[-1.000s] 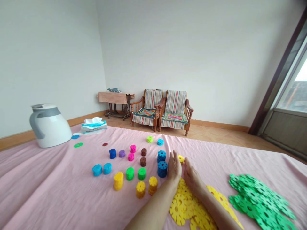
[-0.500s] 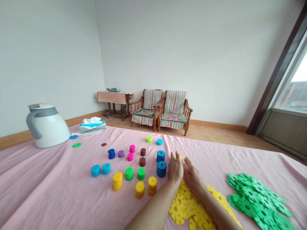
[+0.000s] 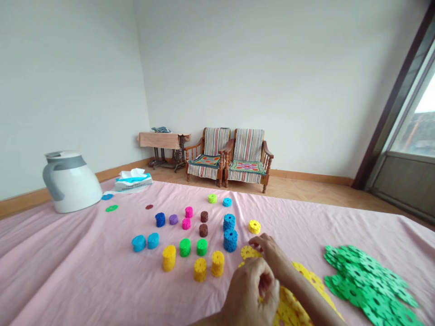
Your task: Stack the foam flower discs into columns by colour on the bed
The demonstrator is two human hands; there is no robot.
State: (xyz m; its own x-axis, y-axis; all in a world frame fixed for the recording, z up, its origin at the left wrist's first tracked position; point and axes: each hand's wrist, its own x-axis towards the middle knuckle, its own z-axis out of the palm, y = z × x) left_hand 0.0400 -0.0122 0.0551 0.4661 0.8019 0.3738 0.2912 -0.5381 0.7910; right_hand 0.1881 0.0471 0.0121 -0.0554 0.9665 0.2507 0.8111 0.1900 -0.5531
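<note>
My left hand [image 3: 253,287] is over the near part of the yellow snowflake disc pile [image 3: 290,310], its fingers curled in toward the thumb. Whatever it may hold is hidden. Just beyond, my right hand [image 3: 268,249] reaches down with bent, slightly parted fingers. Its fingertips are at a loose yellow disc [image 3: 249,252] on the pile's far edge; I see no firm grip. A short yellow stack [image 3: 254,227] stands free beyond the right hand. To the left are two blue stacks [image 3: 230,240] and several yellow stacks [image 3: 218,264].
Loose green discs [image 3: 370,280] are heaped at the right. Small green, brown, pink, purple and light-blue stacks [image 3: 152,240] stand left of centre on the pink cloth [image 3: 112,271]. A white jug [image 3: 76,185] and tissue box [image 3: 133,181] are at the far left.
Both hands have left the short yellow stack, which is now uncovered. My left hand has come back toward me and curled; the right has drawn back to the pile's far edge.
</note>
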